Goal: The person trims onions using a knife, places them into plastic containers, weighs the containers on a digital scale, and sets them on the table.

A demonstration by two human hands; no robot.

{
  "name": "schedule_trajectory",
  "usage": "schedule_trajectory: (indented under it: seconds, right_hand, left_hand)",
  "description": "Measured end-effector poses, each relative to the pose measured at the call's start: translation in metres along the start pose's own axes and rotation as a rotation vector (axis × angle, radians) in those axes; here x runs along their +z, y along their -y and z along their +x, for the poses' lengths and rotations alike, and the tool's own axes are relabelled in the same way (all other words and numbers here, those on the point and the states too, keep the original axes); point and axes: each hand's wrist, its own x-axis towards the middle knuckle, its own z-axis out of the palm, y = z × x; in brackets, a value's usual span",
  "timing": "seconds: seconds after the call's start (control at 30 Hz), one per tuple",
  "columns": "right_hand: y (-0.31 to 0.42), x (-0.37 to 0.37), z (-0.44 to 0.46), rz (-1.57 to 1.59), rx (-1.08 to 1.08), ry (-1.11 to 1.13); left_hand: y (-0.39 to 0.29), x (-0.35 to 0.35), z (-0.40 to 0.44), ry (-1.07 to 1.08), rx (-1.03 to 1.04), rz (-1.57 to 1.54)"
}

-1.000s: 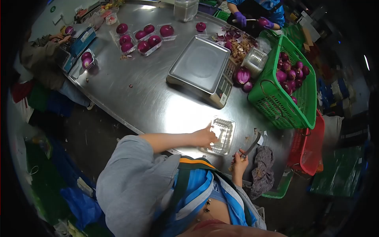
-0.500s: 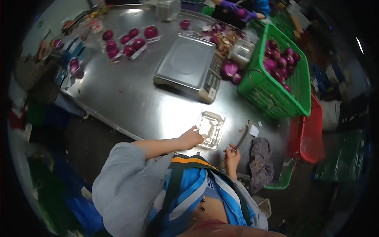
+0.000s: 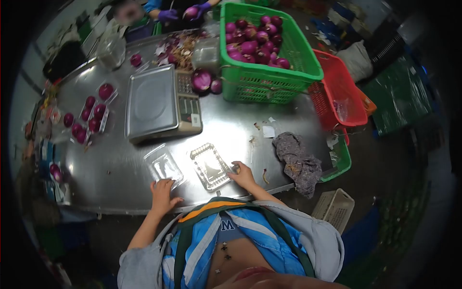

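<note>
My left hand [image 3: 162,196] rests its fingertips on the near edge of a clear plastic tray [image 3: 161,163], the thumb spread away from the fingers. Just to the right lies a deeper clear plastic container with ridged walls [image 3: 195,156], open side up. Beside its right edge is my right hand [image 3: 243,176], fingers curled, thumb close to the rim. Something small and dark shows between those fingers, too indistinct to name. A digital scale [image 3: 153,101] stands behind the two plastic pieces.
A green crate [image 3: 269,82] of red onions stands at the back right, beside a red basket [image 3: 339,89]. A grey cloth [image 3: 298,161] lies at the right. Packed red onions [image 3: 98,111] sit at left. Across the table, a person's purple-gloved hands [image 3: 168,15] hold an onion.
My view has swung right. The clear tray now lies separately left of the ridged container, under my left hand. My right hand has moved to the container; the curved blade beside it is out of sight.
</note>
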Motion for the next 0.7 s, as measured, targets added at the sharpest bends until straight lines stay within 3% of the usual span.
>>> schedule_trajectory:
  seconds: [0.03, 0.23, 0.3, 0.33, 0.4, 0.47, 0.57, 0.63, 0.7]
  right_hand:
    - [0.006, -0.005, 0.005, 0.052, 0.127, 0.084]
    - [-0.026, -0.048, 0.011, 0.042, -0.006, -0.167]
    - [-0.037, -0.070, 0.007, -0.120, -0.219, -0.415]
    - [-0.038, -0.079, 0.005, -0.120, -0.229, -0.421]
    - [-0.041, -0.097, 0.002, 0.238, 0.089, -0.383]
    - [-0.050, -0.103, 0.002, 0.294, 0.118, -0.368]
    - [-0.039, -0.114, -0.001, 0.331, 0.081, -0.357]
    - [-0.045, -0.118, -0.004, 0.394, 0.118, -0.289]
    - [-0.033, -0.134, -0.013, 0.550, 0.186, -0.251]
  left_hand:
    - [-0.003, 0.000, 0.009, -0.033, -0.004, -0.063]
    - [-0.026, 0.000, 0.114, -0.246, 0.172, -0.216]
    - [-0.038, -0.019, 0.176, -0.351, 0.263, -0.273]
    - [-0.041, -0.024, 0.211, -0.350, 0.281, -0.359]
    - [-0.058, -0.045, 0.288, -0.401, 0.426, -0.286]
    - [-0.084, -0.060, 0.366, -0.318, 0.423, -0.277]
    - [-0.091, -0.045, 0.479, -0.150, 0.507, 0.043]
    - [-0.073, -0.017, 0.551, 0.235, 0.464, 0.293]
    - [-0.082, 0.000, 0.584, 0.767, 0.295, 0.585]
